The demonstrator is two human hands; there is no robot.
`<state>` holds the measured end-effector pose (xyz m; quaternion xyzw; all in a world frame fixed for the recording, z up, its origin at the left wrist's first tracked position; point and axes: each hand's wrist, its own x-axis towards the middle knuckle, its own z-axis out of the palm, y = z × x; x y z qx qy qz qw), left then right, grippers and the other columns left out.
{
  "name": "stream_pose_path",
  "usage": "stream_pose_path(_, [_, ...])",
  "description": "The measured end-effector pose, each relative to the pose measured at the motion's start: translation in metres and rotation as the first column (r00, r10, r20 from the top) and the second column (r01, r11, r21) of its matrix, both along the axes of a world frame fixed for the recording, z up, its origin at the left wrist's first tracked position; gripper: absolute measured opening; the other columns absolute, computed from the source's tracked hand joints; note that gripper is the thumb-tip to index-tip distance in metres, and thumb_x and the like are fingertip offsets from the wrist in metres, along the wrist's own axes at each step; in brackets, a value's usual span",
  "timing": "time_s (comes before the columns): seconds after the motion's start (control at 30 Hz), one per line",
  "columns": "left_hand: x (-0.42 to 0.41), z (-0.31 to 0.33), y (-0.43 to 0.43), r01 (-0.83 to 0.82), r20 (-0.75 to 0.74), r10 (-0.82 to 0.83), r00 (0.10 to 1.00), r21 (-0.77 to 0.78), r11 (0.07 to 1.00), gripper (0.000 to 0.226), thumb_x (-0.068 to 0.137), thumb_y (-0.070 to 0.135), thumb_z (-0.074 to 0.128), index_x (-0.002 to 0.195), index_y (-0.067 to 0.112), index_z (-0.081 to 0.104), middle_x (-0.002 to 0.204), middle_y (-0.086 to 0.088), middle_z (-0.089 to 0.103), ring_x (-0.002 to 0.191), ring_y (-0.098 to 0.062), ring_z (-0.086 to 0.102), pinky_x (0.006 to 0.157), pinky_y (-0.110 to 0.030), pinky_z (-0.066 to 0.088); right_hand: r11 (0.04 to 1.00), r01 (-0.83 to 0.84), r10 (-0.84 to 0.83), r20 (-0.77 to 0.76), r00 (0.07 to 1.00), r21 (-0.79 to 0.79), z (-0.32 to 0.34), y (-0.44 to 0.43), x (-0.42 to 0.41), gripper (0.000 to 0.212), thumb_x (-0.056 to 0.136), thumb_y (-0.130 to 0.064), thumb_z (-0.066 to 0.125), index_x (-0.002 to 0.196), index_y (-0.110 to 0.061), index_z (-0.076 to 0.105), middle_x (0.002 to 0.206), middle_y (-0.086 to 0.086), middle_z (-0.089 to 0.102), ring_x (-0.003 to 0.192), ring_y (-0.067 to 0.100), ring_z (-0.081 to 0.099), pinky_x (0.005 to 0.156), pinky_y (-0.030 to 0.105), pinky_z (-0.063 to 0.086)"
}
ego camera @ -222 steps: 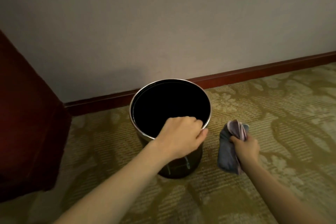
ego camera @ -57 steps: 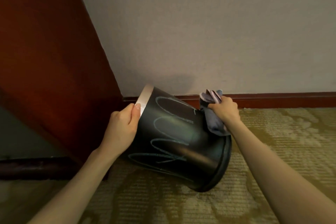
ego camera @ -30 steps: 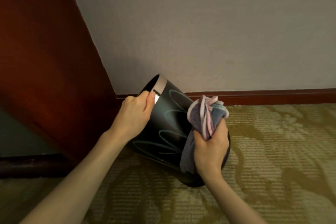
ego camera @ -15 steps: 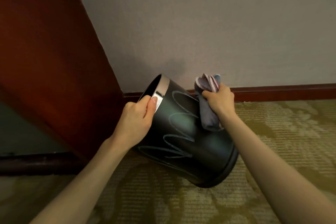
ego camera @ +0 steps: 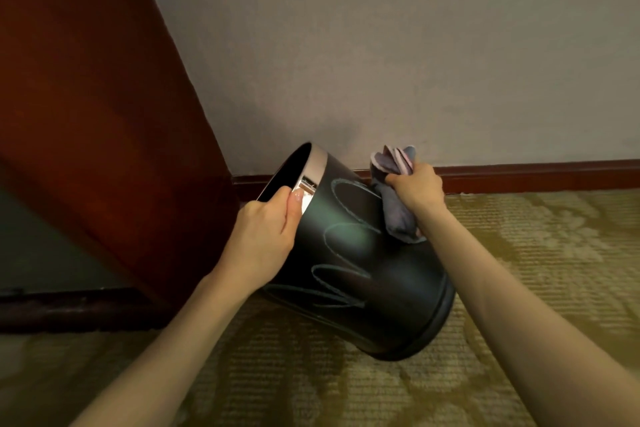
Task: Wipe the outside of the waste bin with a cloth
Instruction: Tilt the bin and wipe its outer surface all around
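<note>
A black round waste bin (ego camera: pixel 377 274) with a metal rim band is tipped to the left, its base edge on the carpet and its mouth facing the upper left. Pale looping scribble lines run down its side. My left hand (ego camera: pixel 266 236) grips the rim, thumb on the metal band. My right hand (ego camera: pixel 417 189) holds a bunched grey cloth (ego camera: pixel 398 211) with pink edging, pressed against the bin's upper right side near the wall.
A dark red wooden panel (ego camera: pixel 86 114) stands at the left, close to the bin's mouth. A plain wall (ego camera: pixel 381 45) with a dark red skirting board (ego camera: pixel 536 175) runs behind. Patterned olive carpet (ego camera: pixel 536 253) covers the floor.
The bin went from upright to tipped left. In the last second my right hand carried the cloth from the bin's lower front up to its upper far side. My left hand stays on the rim.
</note>
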<state>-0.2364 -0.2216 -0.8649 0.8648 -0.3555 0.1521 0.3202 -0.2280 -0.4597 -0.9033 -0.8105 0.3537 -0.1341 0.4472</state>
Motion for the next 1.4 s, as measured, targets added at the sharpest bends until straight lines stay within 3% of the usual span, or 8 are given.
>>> stream_pose_path(0.27, [0.011,0.000,-0.010,-0.040,-0.023,0.041,0.999,0.043,0.998,0.039,0.098,0.027,0.029,0.068,0.010,0.046,0.047,0.005,0.039,0.037,-0.018,0.039,0.041,-0.032,0.028,0.985,0.144,-0.112,0.277,0.954,-0.097,0.015,0.050,-0.046,0.028,0.080,-0.024,0.059,0.104,-0.017,0.046,0.104,0.015,0.063,0.094,0.039,0.058,0.071,0.033,0.036])
stream_pose_path(0.4, [0.017,0.004,-0.015,-0.075,0.006,0.075,0.997,0.049,0.996,0.039,0.099,0.024,0.032,0.060,0.027,0.033,0.049,0.008,0.038,0.041,-0.015,0.039,0.044,-0.030,0.021,0.982,0.128,-0.058,0.426,0.903,-0.138,0.008,0.083,-0.070,0.039,0.078,-0.015,0.059,0.114,-0.010,0.044,0.109,0.012,0.055,0.099,0.033,0.054,0.083,0.046,0.045])
stream_pose_path(0.57, [0.021,0.005,-0.017,-0.130,0.011,0.130,0.991,0.044,0.991,0.039,0.099,0.023,0.034,0.060,0.020,0.034,0.055,-0.003,0.050,0.054,-0.031,0.048,0.052,-0.033,0.021,0.940,0.148,0.040,0.529,0.848,-0.309,-0.009,0.124,-0.092,0.041,0.073,-0.016,0.061,0.109,-0.011,0.042,0.100,0.013,0.051,0.090,0.028,0.051,0.073,0.045,0.049])
stream_pose_path(0.73, [0.018,0.008,-0.019,-0.064,-0.005,0.064,0.998,0.000,0.998,0.044,0.099,0.019,0.036,0.056,0.028,0.030,0.047,0.008,0.036,0.040,-0.010,0.039,0.041,-0.020,0.023,0.948,0.191,-0.009,0.582,0.813,-0.253,-0.010,0.118,-0.088,0.044,0.070,-0.008,0.067,0.107,-0.011,0.043,0.095,0.010,0.051,0.086,0.028,0.051,0.072,0.046,0.048])
stream_pose_path(0.9, [0.017,0.007,-0.019,-0.015,-0.025,0.014,1.000,-0.034,0.999,0.041,0.098,0.018,0.038,0.058,0.026,0.035,0.047,0.005,0.038,0.039,-0.012,0.038,0.040,-0.023,0.026,0.982,0.153,-0.059,0.578,0.814,-0.115,-0.002,0.101,-0.077,0.034,0.074,-0.015,0.060,0.105,-0.015,0.045,0.097,-0.001,0.049,0.092,0.025,0.053,0.082,0.045,0.045])
stream_pose_path(1.07, [0.014,0.007,-0.017,0.023,-0.022,-0.023,0.999,-0.042,0.999,0.040,0.098,0.016,0.038,0.059,0.023,0.036,0.046,0.003,0.039,0.036,-0.016,0.038,0.040,-0.030,0.028,0.992,0.121,-0.093,0.510,0.855,-0.020,0.012,0.075,-0.054,0.022,0.079,-0.016,0.059,0.097,-0.012,0.048,0.096,0.012,0.060,0.089,0.032,0.057,0.076,0.039,0.044])
stream_pose_path(1.17, [0.011,0.007,-0.015,0.031,-0.031,-0.032,0.999,-0.043,0.999,0.040,0.099,0.018,0.037,0.060,0.028,0.035,0.046,0.004,0.038,0.037,-0.017,0.038,0.039,-0.028,0.028,0.993,0.116,-0.097,0.420,0.902,-0.019,0.021,0.058,-0.038,0.026,0.080,-0.020,0.059,0.101,-0.010,0.050,0.099,0.014,0.063,0.089,0.034,0.059,0.070,0.029,0.037])
stream_pose_path(1.4, [0.005,0.003,-0.006,0.058,-0.028,-0.060,0.998,-0.070,0.996,0.040,0.098,0.019,0.037,0.061,0.033,0.033,0.044,0.011,0.032,0.040,-0.012,0.043,0.035,-0.018,0.025,0.996,-0.045,0.036,0.130,0.991,0.073,0.021,0.016,0.010,0.037,0.082,-0.025,0.063,0.110,-0.001,0.059,0.108,0.023,0.062,0.093,0.034,0.059,0.071,0.031,0.038])
